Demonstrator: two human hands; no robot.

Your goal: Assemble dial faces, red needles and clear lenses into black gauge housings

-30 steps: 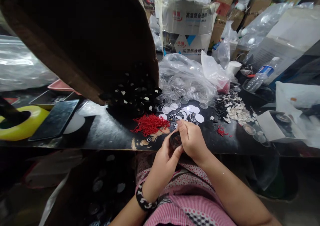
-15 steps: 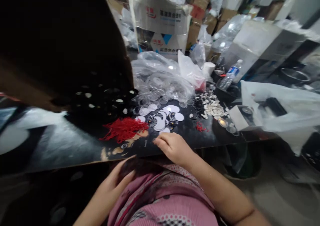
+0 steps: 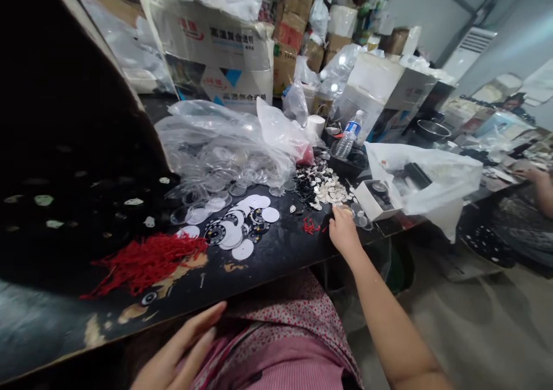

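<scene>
Right now, at the fingers: the right hand (image 3: 344, 233) is stretched out over the far right part of the black table (image 3: 276, 257), fingers bunched together with the tips down at a small clear round cap (image 3: 347, 211); whether they have actually pinched it, I cannot tell.
Left hand: the left hand (image 3: 181, 352) lies low by the lap, below the table edge, fingers straight, slightly apart, holding nothing that I can see.
Step in hand: this looks like picking one small part from the loose stock.
Next move calls for: a light fingertip pinch on a single thin piece, lifted cleanly without dragging its neighbours.
Look of the part: small, round, see-through, lying flat at the table's right edge beside a few more like it.
Just beside: a small white box (image 3: 375, 199), a few red bits (image 3: 309, 226), and a scatter of pale flat chips (image 3: 329, 191).
Further out: white and printed round discs (image 3: 242, 224), a heap of red threads (image 3: 144, 261), and a clear bag of transparent caps (image 3: 224, 148).
Beyond: a water bottle (image 3: 348, 135), and another person's hand (image 3: 529, 174) at far right.
</scene>
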